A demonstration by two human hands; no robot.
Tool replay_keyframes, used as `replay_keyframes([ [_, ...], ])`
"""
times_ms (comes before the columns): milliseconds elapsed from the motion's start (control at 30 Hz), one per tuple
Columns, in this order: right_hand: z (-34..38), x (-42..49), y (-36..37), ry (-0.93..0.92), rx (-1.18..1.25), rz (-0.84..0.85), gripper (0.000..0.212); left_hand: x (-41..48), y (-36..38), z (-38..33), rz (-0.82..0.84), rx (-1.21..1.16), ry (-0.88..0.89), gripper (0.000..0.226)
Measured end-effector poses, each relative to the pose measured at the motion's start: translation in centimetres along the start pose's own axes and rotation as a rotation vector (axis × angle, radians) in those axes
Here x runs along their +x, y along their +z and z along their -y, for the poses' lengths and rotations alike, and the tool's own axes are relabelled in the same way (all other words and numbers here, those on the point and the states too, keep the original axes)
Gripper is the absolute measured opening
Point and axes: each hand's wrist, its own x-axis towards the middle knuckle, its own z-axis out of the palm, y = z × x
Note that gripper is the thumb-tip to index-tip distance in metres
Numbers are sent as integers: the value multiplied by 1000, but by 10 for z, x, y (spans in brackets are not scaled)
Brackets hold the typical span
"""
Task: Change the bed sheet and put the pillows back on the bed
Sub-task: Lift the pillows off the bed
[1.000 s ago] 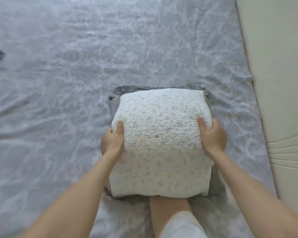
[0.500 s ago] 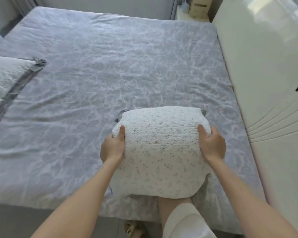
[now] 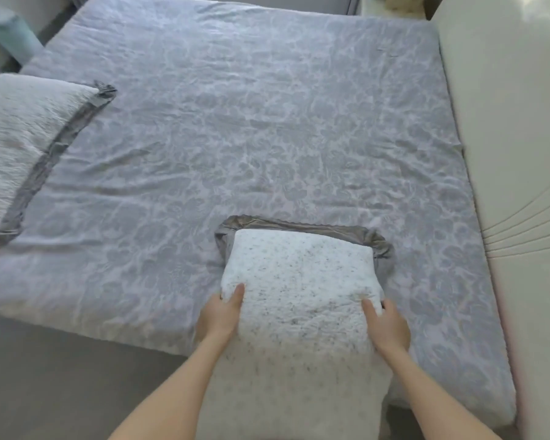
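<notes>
A white speckled pillow [image 3: 299, 300] with a grey frilled border is held over the near edge of the bed, its far end low over the sheet. My left hand [image 3: 219, 315] grips its left side, thumb on top. My right hand [image 3: 388, 328] grips its right side the same way. A grey floral bed sheet [image 3: 251, 122] covers the whole mattress, lightly wrinkled. A second white pillow [image 3: 23, 134] with a grey border lies flat at the left edge of the bed.
The cream padded headboard [image 3: 515, 154] runs along the right side of the bed. Grey floor [image 3: 61, 376] lies at the near left. A pale blue object [image 3: 10, 33] stands at the far left corner, and a bedside unit [image 3: 391, 4] sits behind the bed.
The view has pulled back and up, showing more of the bed and the second pillow. The held pillow has tilted, its far end lower and its grey border showing.
</notes>
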Motion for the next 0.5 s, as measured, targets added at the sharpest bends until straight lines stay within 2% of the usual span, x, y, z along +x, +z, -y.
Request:
replay_keyframes([
  [133,19,7,-20,-49,14,-11,53,-2,-10,-31,-71,31,36,67],
  [267,39,13,-41,-93,55,-46,47,-5,-22,-45,-143,-10,51,70],
  [400,73,13,-49,-190,59,-98,56,-8,-43,-41,-223,-98,88,52],
  [500,116,1,-47,-295,57,-106,50,0,-72,-24,-275,-159,88,57],
])
